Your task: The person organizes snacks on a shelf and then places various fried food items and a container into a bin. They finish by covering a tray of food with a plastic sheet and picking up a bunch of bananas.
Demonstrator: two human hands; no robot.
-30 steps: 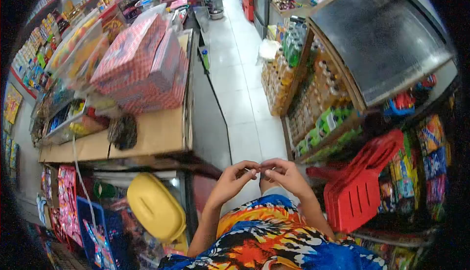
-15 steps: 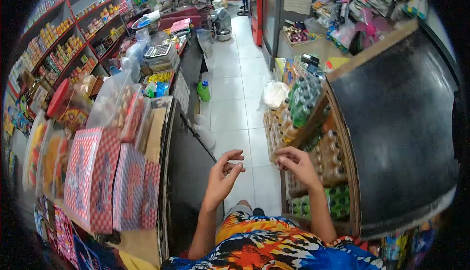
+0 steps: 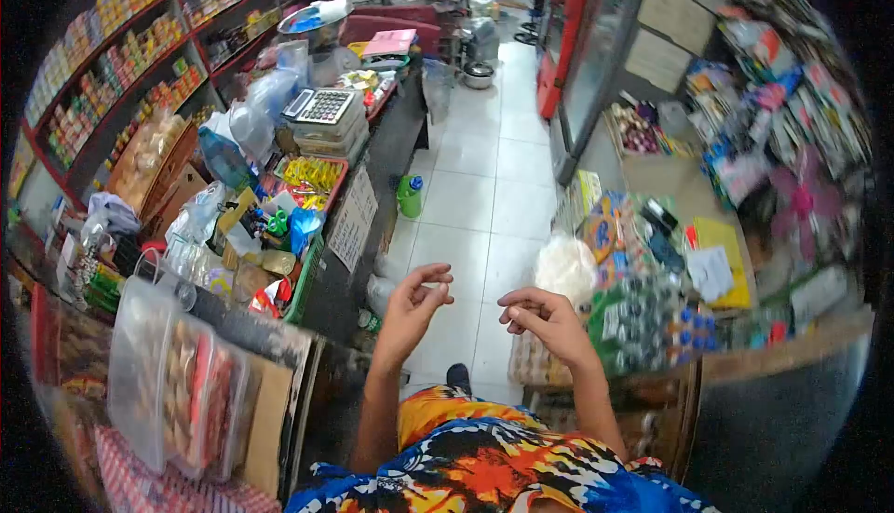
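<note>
I stand in a narrow shop aisle with both hands raised at waist height over the white tiled floor [image 3: 494, 196]. My left hand [image 3: 414, 303] has its fingers curled and pinched together; whether anything small sits between them cannot be told. My right hand [image 3: 548, 319] is about a hand's width to the right, fingers bent inward, nothing visible in it. The two hands do not touch. My bright patterned shirt [image 3: 484, 462] fills the bottom of the view.
A cluttered counter [image 3: 307, 187] with a calculator [image 3: 321, 105] and snack packets runs along the left. A green bottle [image 3: 408, 196] stands on the floor ahead. Bottled drinks and goods [image 3: 643, 317] crowd the right, beside a red-framed fridge [image 3: 577, 57]. Shelves [image 3: 112, 75] line the far left wall.
The view has lifted and swung up the aisle, away from the checked boxes and red stool. My hands, touching a second ago, have drawn apart.
</note>
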